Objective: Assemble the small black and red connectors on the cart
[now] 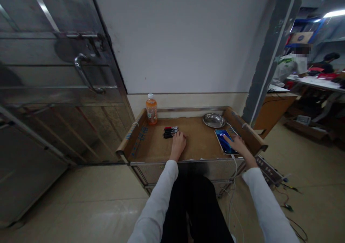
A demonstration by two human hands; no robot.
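My left hand [179, 141] rests on the cardboard-lined cart top [198, 140], fingers loosely down on the surface and beside the ends of the pens. Several pens [169, 131], one red and the others dark, lie there in a small row. On the right, a phone [222, 142] lies with its screen lit and a white cable plugged into its near end. Over its right side is my right hand [237, 144], open, with a digit stretched across the screen. Whether that digit touches the glass is too small to tell.
A bottle of orange drink [151, 110] stands at the back left corner. A shiny metal dish [214, 120] sits behind the phone. Cardboard flaps edge the cart's sides. The white cable [234, 178] hangs off the front. Far right, people work at a table [320, 82].
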